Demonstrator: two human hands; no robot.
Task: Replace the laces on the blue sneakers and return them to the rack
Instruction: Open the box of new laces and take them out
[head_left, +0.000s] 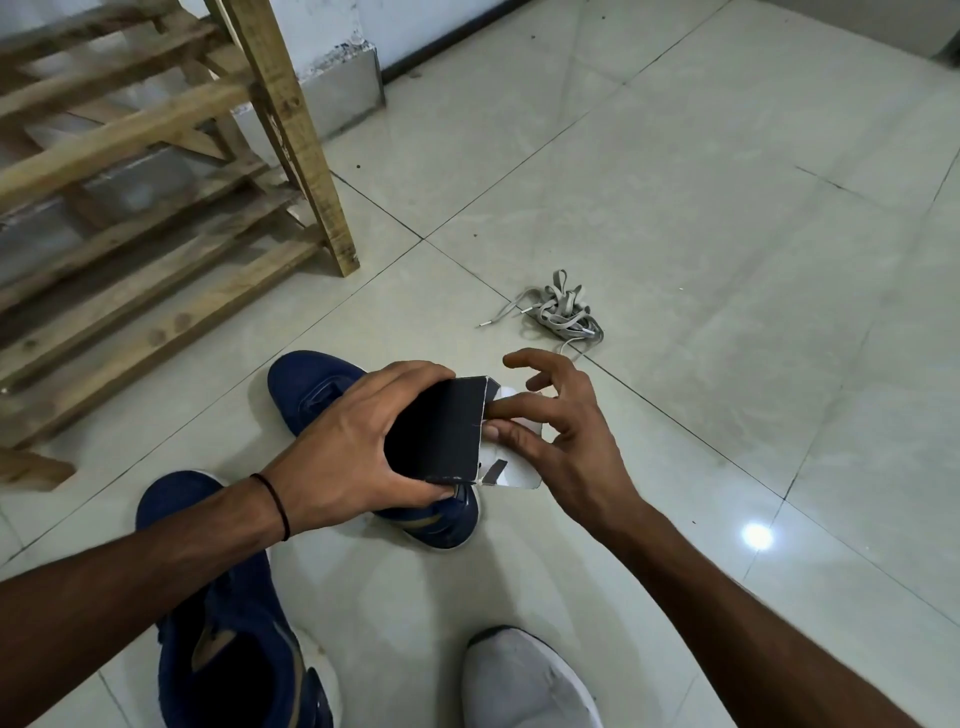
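Two blue sneakers stand on the tiled floor without laces: one (311, 389) ahead under my hands, the other (228, 639) near my left forearm. My left hand (358, 447) grips a small black cardboard sleeve (436, 431) above the far sneaker. My right hand (550, 426) pinches a white insert (511, 470) sticking out of the sleeve's right end, thumb and index finger on it, the other fingers spread. A tangled heap of grey laces (563, 312) lies on the floor beyond my right hand.
A wooden slatted shoe rack (156, 218) stands at the left, its leg (306, 156) close to the far sneaker. A grey-clad foot or knee (524, 680) shows at the bottom edge. Open tile floor spreads to the right.
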